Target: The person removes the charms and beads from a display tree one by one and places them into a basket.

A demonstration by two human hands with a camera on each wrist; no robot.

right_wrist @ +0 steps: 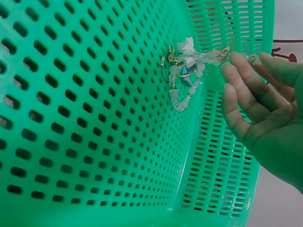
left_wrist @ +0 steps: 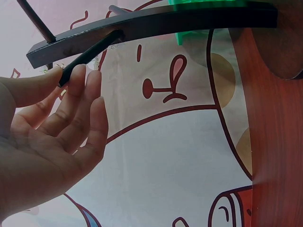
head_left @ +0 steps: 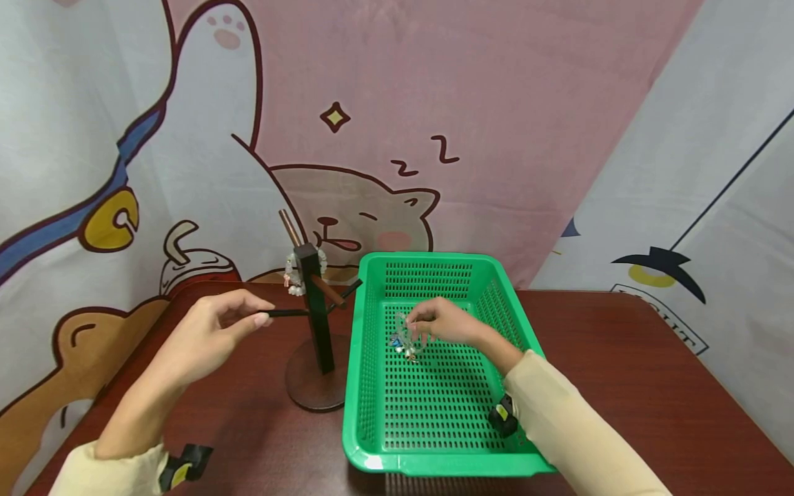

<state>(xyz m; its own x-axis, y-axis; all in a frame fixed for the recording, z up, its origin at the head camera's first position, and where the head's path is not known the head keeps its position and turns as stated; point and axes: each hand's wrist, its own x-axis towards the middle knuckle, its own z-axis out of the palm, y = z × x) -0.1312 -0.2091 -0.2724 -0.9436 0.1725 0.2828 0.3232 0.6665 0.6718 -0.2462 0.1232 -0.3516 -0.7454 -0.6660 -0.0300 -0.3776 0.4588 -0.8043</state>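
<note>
My left hand [head_left: 201, 337] pinches the end of a thin black peg [left_wrist: 90, 56] between thumb and fingers. That peg juts from a dark upright stand [head_left: 318, 317] with a round base. Around the stand's upper part hangs a beaded bracelet [head_left: 290, 275] with pale beads, partly hidden by the post. Inside the green basket, my right hand [head_left: 443, 322] pinches a string of clear beads [right_wrist: 208, 57] by its upper end. A white flower, a small bow and a blue charm show on it. Its lower loop [right_wrist: 180, 104] hangs close to the basket's perforated surface; contact is unclear.
The green plastic basket [head_left: 446, 465] stands right of the stand on a reddish-brown table [head_left: 595, 344]. More pegs [head_left: 290, 227] stick out of the post, one towards the basket's rim. A cartoon-printed cloth [head_left: 496, 124] hangs behind the table.
</note>
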